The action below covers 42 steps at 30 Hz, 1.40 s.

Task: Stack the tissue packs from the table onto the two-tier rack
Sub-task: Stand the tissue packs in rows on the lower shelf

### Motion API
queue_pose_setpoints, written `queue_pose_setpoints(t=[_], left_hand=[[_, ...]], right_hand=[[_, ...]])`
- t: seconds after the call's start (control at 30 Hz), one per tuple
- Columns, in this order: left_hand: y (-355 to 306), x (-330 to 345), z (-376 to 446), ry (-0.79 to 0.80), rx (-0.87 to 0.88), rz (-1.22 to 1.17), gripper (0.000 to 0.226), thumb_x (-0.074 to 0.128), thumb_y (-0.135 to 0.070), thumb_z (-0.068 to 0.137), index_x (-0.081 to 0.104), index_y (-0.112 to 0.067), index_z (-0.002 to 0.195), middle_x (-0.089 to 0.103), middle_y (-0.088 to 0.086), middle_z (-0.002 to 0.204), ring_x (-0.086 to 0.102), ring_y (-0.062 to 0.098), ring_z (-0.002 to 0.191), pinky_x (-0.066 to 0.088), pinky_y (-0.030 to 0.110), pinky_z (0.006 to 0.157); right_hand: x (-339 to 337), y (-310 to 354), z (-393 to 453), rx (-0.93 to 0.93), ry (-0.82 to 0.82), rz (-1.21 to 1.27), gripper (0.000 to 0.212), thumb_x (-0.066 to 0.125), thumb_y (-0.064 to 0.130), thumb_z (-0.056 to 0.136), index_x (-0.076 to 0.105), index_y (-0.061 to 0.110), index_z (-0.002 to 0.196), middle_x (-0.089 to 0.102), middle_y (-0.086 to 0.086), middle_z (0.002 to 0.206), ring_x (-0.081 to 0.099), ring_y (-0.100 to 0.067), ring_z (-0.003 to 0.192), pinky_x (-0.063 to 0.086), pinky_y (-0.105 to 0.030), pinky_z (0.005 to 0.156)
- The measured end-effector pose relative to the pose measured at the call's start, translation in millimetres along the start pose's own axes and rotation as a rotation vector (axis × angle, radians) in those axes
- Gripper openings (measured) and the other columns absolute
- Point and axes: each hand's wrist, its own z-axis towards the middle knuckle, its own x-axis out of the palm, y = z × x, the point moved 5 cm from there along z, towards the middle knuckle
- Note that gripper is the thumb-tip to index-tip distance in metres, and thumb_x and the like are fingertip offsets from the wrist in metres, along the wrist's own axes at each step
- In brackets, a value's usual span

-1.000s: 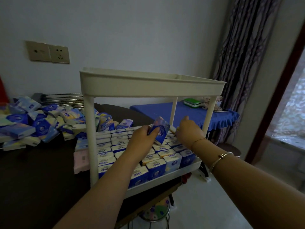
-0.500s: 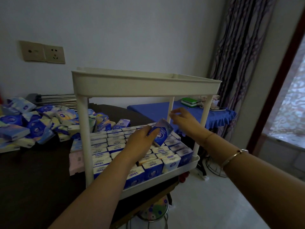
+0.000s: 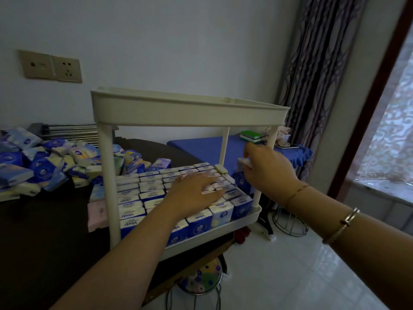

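Note:
A white two-tier rack point(image 3: 190, 113) stands on the dark table point(image 3: 33, 242). Its lower tier point(image 3: 225, 228) is packed with rows of upright blue-and-white tissue packs point(image 3: 143, 193); what lies in the top tier is hidden by its rim. My left hand point(image 3: 196, 193) lies flat with straight fingers on the tops of the packs in the lower tier. My right hand point(image 3: 268, 168) grips a blue tissue pack point(image 3: 241, 179) at the far right end of the lower tier, near the back post. A loose pile of tissue packs point(image 3: 44, 166) covers the table to the left.
A pink pack point(image 3: 96, 213) lies beside the rack's front left post. Behind the rack stands a blue-clothed table point(image 3: 201, 148) with a green box point(image 3: 250, 135). A patterned stool point(image 3: 201, 278) and a wire stool point(image 3: 290, 222) stand on the floor. A curtain point(image 3: 312, 63) hangs at the right.
The blue pack has passed from my left hand to my right hand, which moved it toward the rack's far right end. My left hand dropped flat onto the packs.

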Motion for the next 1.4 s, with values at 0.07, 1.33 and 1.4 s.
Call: queue_pose_setpoints(t=[0.07,1.33,1.4], left_hand=[[0.7,3.1,-1.0,0.048,0.003,0.051,0.054,0.039,-0.064,0.09,0.04,-0.042,0.139,0.028,-0.017,0.153,0.023,0.012,0.142,0.016,0.048,0.116],[14.0,-124.8,-222.6,-0.441,-0.165,-0.31,0.022,0.055,-0.012,0.093,0.07,-0.028,0.097,0.069,-0.015,0.098,0.063,-0.002,0.093,0.052,0.025,0.086],[43.8,-138.8,-256.2,-0.479,-0.268,-0.265,0.022,0.055,-0.012,0.093,0.07,-0.027,0.097,0.069,-0.015,0.095,0.063,-0.003,0.088,0.052,0.025,0.082]], right_hand=[[6.6,0.5,-2.9,0.001,0.041,-0.019,0.02,0.045,0.026,0.097,0.047,0.009,0.107,0.056,-0.011,0.096,0.052,-0.035,0.074,0.034,-0.034,0.058],[-48.2,191.0,-86.4,-0.506,0.071,0.478,0.018,0.042,0.039,0.093,0.055,0.027,0.089,0.062,0.006,0.08,0.054,-0.011,0.068,0.042,-0.023,0.056],[-46.2,234.2,-89.9,-0.573,0.106,0.527,0.018,0.043,0.039,0.093,0.055,0.025,0.093,0.063,0.004,0.082,0.059,-0.014,0.073,0.052,-0.033,0.066]])
